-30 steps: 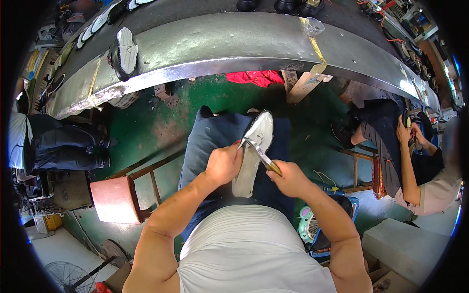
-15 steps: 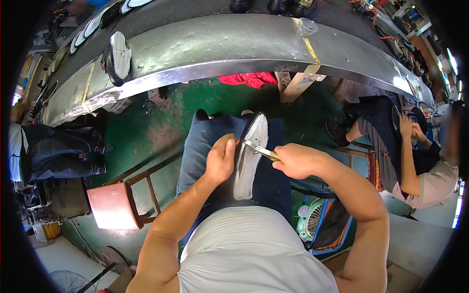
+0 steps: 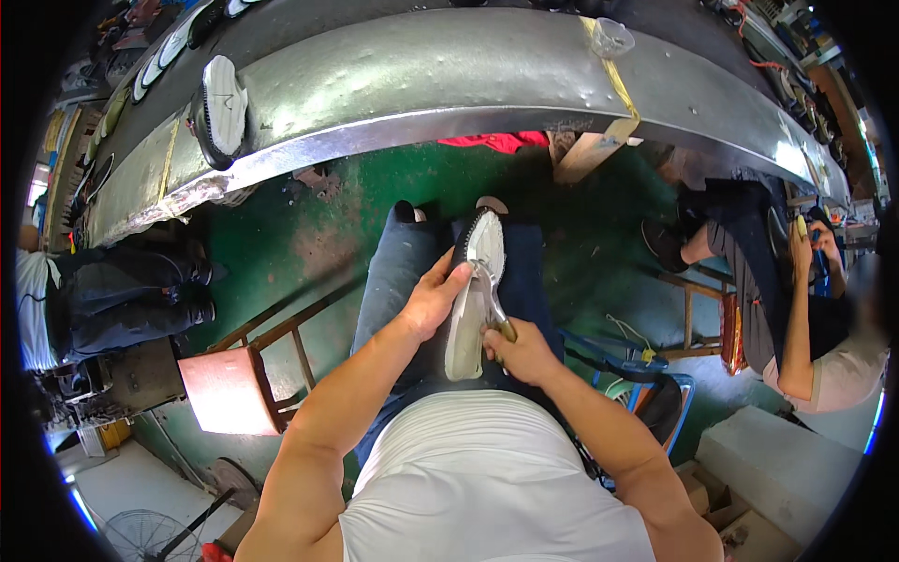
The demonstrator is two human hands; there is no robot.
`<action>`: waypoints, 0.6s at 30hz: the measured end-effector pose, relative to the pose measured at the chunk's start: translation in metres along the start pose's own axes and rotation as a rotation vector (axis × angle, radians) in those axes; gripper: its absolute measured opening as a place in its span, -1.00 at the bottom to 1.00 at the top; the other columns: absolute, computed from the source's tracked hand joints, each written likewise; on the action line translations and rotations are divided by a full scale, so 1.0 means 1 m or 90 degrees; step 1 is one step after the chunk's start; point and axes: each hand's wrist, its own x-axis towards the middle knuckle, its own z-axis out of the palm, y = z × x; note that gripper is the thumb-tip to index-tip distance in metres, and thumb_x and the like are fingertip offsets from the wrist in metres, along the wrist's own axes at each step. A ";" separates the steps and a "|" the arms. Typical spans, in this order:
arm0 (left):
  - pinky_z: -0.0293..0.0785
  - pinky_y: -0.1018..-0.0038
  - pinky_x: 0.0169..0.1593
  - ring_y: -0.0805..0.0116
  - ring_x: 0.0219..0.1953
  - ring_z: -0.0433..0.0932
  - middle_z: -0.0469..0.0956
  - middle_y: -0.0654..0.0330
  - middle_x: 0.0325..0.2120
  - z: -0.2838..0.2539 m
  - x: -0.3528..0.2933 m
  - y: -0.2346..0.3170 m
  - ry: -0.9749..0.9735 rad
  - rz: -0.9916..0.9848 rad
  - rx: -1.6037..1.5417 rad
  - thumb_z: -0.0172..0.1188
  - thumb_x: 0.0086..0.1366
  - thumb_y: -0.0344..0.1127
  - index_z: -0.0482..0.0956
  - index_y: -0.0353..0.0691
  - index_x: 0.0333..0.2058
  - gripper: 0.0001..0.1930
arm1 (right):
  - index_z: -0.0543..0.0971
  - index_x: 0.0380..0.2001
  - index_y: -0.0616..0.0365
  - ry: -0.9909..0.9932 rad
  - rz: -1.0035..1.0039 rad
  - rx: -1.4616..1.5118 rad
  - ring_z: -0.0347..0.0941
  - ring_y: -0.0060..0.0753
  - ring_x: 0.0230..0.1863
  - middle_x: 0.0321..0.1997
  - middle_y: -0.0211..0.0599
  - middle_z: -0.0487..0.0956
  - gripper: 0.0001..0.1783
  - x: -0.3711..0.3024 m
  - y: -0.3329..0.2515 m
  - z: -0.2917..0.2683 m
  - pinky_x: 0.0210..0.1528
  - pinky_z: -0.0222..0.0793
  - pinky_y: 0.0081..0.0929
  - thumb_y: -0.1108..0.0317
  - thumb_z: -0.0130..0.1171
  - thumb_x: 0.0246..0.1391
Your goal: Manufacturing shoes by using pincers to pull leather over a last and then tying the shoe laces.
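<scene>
A dark shoe [image 3: 465,335] lies sole up over my lap, its pale underside facing me and its toe pointing away. My left hand [image 3: 434,300] is closed round the shoe's left side near the middle, thumb on the sole's edge. In my right hand [image 3: 526,352] is a pair of metal pincers [image 3: 497,302], gripped by the handles at the shoe's right side. The pincers' head lies over the middle of the sole, close to my left thumb; whether the jaws bite on anything is too small to tell.
Ahead runs a metal-covered bench [image 3: 393,80] with another upturned shoe [image 3: 223,110] and a clear plastic cup [image 3: 611,37]. A stool [image 3: 228,391] stands at left, near a standing person [image 3: 122,295]. Another person [image 3: 824,365] sits working at right. Cardboard boxes [image 3: 721,496] lie lower right.
My right hand has come left and toward my body, turning the pincers so their handles point back at me. My left hand has shifted right, its thumb now on the sole's edge.
</scene>
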 end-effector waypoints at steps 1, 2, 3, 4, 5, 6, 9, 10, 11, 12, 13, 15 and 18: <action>0.37 0.38 0.21 0.41 0.11 0.45 0.50 0.22 0.08 0.004 -0.002 0.004 -0.003 0.004 -0.009 0.16 0.42 -0.03 0.28 -0.17 0.33 -0.38 | 0.57 -0.23 0.23 -0.085 0.076 0.086 0.59 -0.47 -0.37 -0.41 -0.39 0.61 -0.78 0.000 -0.004 -0.010 -0.52 0.40 -0.49 0.28 0.09 0.31; 0.37 0.38 0.21 0.41 0.11 0.45 0.50 0.22 0.08 0.004 -0.001 0.005 -0.004 0.004 -0.008 0.16 0.42 -0.03 0.28 -0.17 0.33 -0.38 | 0.57 -0.23 0.23 -0.084 0.075 0.086 0.59 -0.47 -0.37 -0.41 -0.39 0.61 -0.78 0.000 0.002 -0.025 -0.52 0.40 -0.49 0.28 0.09 0.31; 0.40 0.39 0.18 0.39 0.07 0.47 0.52 0.19 0.06 0.004 -0.001 0.004 -0.017 -0.004 -0.005 0.17 0.42 -0.08 0.27 -0.18 0.33 -0.39 | 0.53 -0.12 0.29 -0.232 0.155 0.309 0.54 -0.48 -0.37 -0.35 -0.32 0.60 -0.74 0.002 0.011 -0.041 -0.54 0.39 -0.56 0.28 0.11 0.31; 0.42 0.40 0.15 0.38 0.03 0.50 0.53 0.16 0.03 0.004 0.001 0.003 -0.033 -0.013 -0.002 0.17 0.42 -0.13 0.26 -0.20 0.34 -0.40 | 0.49 -0.01 0.36 -0.378 0.233 0.533 0.49 -0.50 -0.38 -0.28 -0.26 0.58 -0.66 0.004 0.017 -0.056 -0.56 0.37 -0.62 0.29 0.13 0.31; 0.45 0.38 0.11 0.36 -0.01 0.52 0.55 0.14 0.00 0.007 0.005 0.001 -0.022 0.001 0.016 0.15 0.40 -0.18 0.29 -0.25 0.30 -0.43 | 0.45 0.04 0.42 -0.405 0.193 0.496 0.56 -0.38 -0.28 -0.21 -0.17 0.58 -0.60 0.004 0.014 -0.066 -0.55 0.46 -0.61 0.29 0.14 0.31; 0.45 0.38 0.11 0.36 -0.01 0.52 0.55 0.14 0.00 0.009 0.007 -0.001 -0.020 0.005 0.014 0.15 0.40 -0.18 0.29 -0.25 0.30 -0.43 | 0.45 0.04 0.42 -0.407 0.193 0.492 0.56 -0.38 -0.28 -0.21 -0.17 0.58 -0.60 -0.002 0.012 -0.075 -0.55 0.46 -0.61 0.29 0.14 0.31; 0.49 0.34 0.06 0.29 -0.05 0.56 0.57 0.04 -0.03 0.016 0.009 0.010 0.075 -0.049 0.069 0.16 0.36 -0.15 0.34 -0.28 0.26 -0.43 | 0.45 0.03 0.37 -0.277 0.203 0.195 0.59 -0.37 -0.30 -0.25 -0.19 0.60 -0.58 -0.023 -0.010 -0.096 -0.52 0.48 -0.59 0.18 0.05 0.36; 0.49 0.34 0.06 0.29 -0.05 0.56 0.57 0.04 -0.03 0.016 0.012 0.011 0.080 -0.043 0.066 0.16 0.36 -0.15 0.34 -0.28 0.26 -0.43 | 0.45 0.03 0.37 -0.281 0.201 0.189 0.59 -0.37 -0.30 -0.25 -0.19 0.60 -0.58 -0.020 -0.021 -0.099 -0.52 0.48 -0.59 0.18 0.05 0.36; 0.49 0.34 0.07 0.27 -0.04 0.56 0.57 0.02 -0.02 0.016 0.012 0.008 0.081 -0.042 0.124 0.17 0.35 -0.13 0.34 -0.30 0.26 -0.42 | 0.46 -0.01 0.33 -0.227 0.136 0.036 0.58 -0.39 -0.36 -0.27 -0.21 0.61 -0.59 -0.019 -0.036 -0.097 -0.53 0.46 -0.58 0.14 0.00 0.38; 0.48 0.34 0.08 0.26 -0.03 0.57 0.56 0.00 -0.01 0.015 0.011 0.006 0.081 -0.041 0.183 0.17 0.34 -0.12 0.34 -0.31 0.25 -0.41 | 0.47 -0.05 0.29 -0.171 0.070 -0.116 0.57 -0.41 -0.41 -0.29 -0.23 0.62 -0.59 -0.018 -0.052 -0.093 -0.54 0.43 -0.58 0.11 -0.06 0.40; 0.47 0.32 0.10 0.21 0.00 0.57 0.55 -0.05 0.02 0.017 0.012 0.005 0.078 -0.055 0.202 0.18 0.31 -0.10 0.35 -0.34 0.24 -0.38 | 0.48 -0.19 0.26 -0.087 -0.060 -0.129 0.55 -0.37 -0.51 -0.38 -0.22 0.63 -0.58 -0.019 -0.074 -0.080 -0.51 0.41 -0.48 0.06 -0.10 0.40; 0.46 0.32 0.10 0.19 0.01 0.57 0.55 -0.06 0.02 0.025 0.012 0.012 0.079 -0.042 0.268 0.19 0.30 -0.10 0.35 -0.35 0.24 -0.37 | 0.49 -0.24 0.28 -0.056 -0.110 -0.288 0.54 -0.35 -0.52 -0.42 -0.20 0.62 -0.57 0.007 -0.074 -0.079 -0.47 0.42 -0.43 0.07 -0.09 0.40; 0.46 0.30 0.11 0.15 0.02 0.56 0.54 -0.10 0.03 0.023 0.007 0.017 0.090 -0.047 0.341 0.21 0.27 -0.08 0.35 -0.39 0.23 -0.35 | 0.50 -0.33 0.30 -0.048 -0.130 -0.423 0.54 -0.12 -0.46 -0.45 -0.04 0.59 -0.54 0.014 -0.090 -0.083 -0.35 0.42 -0.26 0.06 -0.07 0.38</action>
